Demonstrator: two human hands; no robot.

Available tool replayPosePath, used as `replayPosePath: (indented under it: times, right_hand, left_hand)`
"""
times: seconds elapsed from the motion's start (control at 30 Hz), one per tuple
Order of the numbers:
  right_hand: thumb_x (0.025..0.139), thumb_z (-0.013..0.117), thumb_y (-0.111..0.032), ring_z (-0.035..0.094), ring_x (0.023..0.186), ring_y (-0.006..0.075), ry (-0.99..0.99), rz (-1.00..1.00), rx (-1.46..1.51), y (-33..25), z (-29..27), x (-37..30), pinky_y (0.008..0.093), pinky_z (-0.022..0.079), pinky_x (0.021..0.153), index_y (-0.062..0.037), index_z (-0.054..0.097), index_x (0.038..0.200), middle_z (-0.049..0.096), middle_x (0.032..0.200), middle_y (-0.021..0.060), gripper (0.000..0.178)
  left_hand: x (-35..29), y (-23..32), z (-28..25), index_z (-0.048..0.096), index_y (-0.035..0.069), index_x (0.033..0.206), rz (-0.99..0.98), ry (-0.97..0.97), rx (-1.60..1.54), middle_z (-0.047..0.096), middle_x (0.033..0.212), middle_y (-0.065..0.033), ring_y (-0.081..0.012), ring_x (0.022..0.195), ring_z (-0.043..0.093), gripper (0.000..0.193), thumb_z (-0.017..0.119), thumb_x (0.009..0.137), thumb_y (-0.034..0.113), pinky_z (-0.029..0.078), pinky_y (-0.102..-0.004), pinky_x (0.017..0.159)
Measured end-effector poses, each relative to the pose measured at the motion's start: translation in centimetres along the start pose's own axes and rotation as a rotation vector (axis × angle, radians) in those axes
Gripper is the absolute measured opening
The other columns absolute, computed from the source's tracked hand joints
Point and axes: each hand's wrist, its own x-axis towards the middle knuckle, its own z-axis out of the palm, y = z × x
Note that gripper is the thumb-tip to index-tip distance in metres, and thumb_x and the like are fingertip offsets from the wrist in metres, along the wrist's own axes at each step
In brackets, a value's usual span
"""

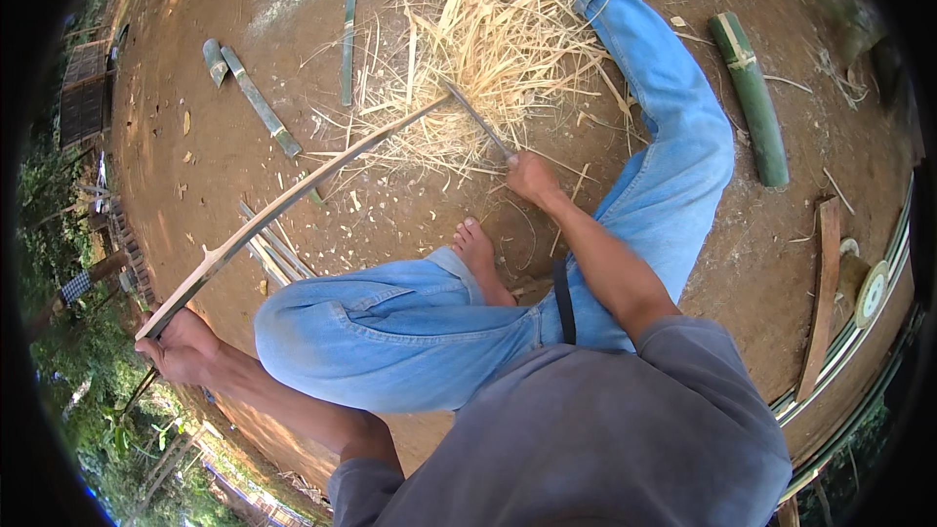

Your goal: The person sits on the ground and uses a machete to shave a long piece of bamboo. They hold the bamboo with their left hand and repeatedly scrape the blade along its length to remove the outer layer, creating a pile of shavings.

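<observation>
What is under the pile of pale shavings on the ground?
Brown dirt shows through the thin edges of the pale shavings; what lies beneath their dense middle is covered and cannot be seen. The held strip and knife hide part too.

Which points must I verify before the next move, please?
1. Left hand grips the near end of the bamboo strip: ok.
2. Right hand holds the knife by its handle end: ok.
3. Blade pressing on the strip: cannot tell; they meet or overlap in view.
4. Strip's edge even: not ok, a small nub sticks out.
5. Left foot covered: not ok, bare.
</observation>
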Motion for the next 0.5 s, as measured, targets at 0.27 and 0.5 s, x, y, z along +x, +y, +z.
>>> replayPosePath:
  times: [0.27,0.5]
  right_hand:
    - [0.079,0.061,-0.018,0.064,0.074,0.0423,-0.178,-0.344,0.036,-6.2,-1.8,-5.2,0.0497,0.048,0.067,-0.0015,0.059,0.089,0.063,0.076,0.026,0.02]
    - [0.079,0.061,-0.019,0.065,0.075,0.0424,-0.147,-0.275,-0.038,-4.7,-1.9,-4.5,0.0489,0.05,0.068,0.0002,0.061,0.092,0.064,0.078,0.0275,0.023]
  left_hand:
    - [-1.2,0.1,0.7,0.063,-0.002,0.092,-0.046,-0.075,-0.1,0.063,0.094,-0.0165,-0.0319,0.09,0.057,0.027,0.062,0.09,0.025,0.043,-0.048,0.09]
    - [-1.0,0.4,0.3,0.064,-0.002,0.093,-0.036,-0.13,-0.101,0.063,0.095,-0.0176,-0.0336,0.093,0.056,0.028,0.064,0.089,0.025,0.043,-0.0464,0.091]
